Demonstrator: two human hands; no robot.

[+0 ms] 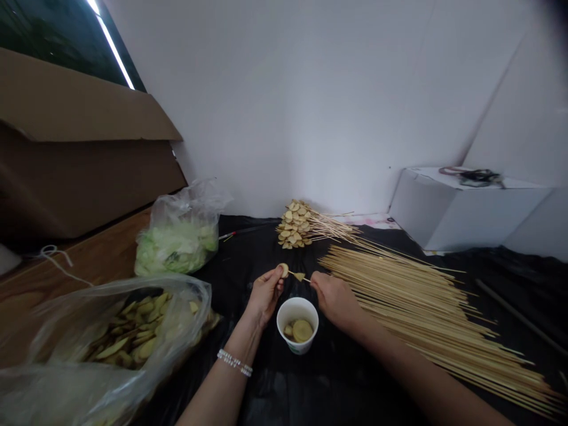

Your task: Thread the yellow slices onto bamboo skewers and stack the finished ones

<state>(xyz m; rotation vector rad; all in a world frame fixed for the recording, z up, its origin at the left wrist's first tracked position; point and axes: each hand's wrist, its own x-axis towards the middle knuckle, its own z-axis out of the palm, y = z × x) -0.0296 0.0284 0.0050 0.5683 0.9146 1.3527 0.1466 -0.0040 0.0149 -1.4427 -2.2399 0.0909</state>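
Observation:
My left hand [266,293] pinches a small round potato slice [284,270] between its fingertips. My right hand [333,297] is closed on a thin bamboo skewer [302,277] that carries another slice near its tip, pointed at the slice in my left hand. Just below both hands stands a white paper cup [297,309] with a few slices in liquid. A pile of finished skewers [296,225] loaded with slices lies behind, near the wall.
Many bare bamboo skewers [426,313] lie spread to the right on the black sheet [337,378]. A plastic bag of potato slices [128,337] sits at left, a bag of green vegetables [177,245] behind it. A cardboard box [80,160] and a white box [461,213] flank the area.

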